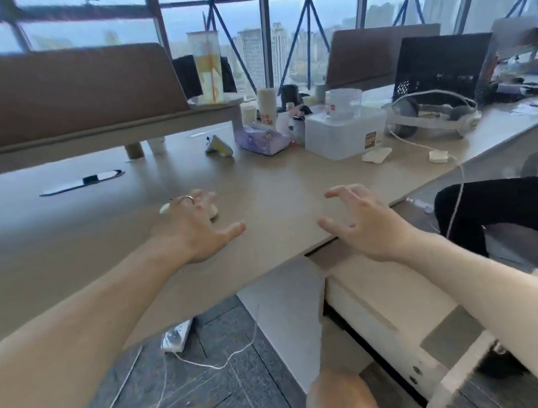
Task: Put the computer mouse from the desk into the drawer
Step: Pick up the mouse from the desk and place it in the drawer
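Observation:
A small pale computer mouse (214, 210) lies on the light wooden desk (276, 189), mostly hidden under the fingers of my left hand (194, 226). That hand, with a ring on one finger, hovers over the mouse with fingers spread and I cannot see a grip on it. My right hand (365, 221) is open with curled fingers above the desk's front edge and holds nothing. Below it, under the desk, stands a white drawer unit (387, 294); a dark gap runs along its lower front, and no drawer visibly stands out.
At the back of the desk are a purple tissue pack (262, 140), a clear storage box (344, 134), cups, a headset (435, 114) with a white cable, and a laptop (442, 67). A seated person's dark legs (509, 204) are at right. A power strip (175, 336) and cables lie on the floor.

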A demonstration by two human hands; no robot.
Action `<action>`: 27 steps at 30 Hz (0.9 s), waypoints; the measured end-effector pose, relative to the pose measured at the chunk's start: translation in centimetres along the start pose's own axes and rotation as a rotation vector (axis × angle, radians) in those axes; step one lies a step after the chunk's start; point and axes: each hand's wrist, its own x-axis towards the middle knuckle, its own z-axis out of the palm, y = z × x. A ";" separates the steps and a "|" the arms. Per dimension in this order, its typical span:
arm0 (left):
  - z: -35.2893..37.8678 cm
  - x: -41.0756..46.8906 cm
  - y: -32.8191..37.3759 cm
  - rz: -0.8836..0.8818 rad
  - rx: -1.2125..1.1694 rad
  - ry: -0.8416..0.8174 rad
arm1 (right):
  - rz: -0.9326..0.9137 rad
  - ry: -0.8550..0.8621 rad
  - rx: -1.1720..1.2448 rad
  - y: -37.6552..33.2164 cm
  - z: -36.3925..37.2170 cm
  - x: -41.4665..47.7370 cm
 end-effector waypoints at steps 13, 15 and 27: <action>2.0 -1.6 -11.6 -0.241 0.118 -0.068 | -0.342 -0.220 0.050 -13.4 11.9 14.9; 2.1 -1.5 -11.7 -0.225 0.121 -0.057 | -0.363 -0.224 0.060 -14.1 13.2 16.3; 2.2 -1.3 -11.8 -0.197 0.103 -0.042 | -0.510 -0.122 0.124 -14.5 17.4 18.3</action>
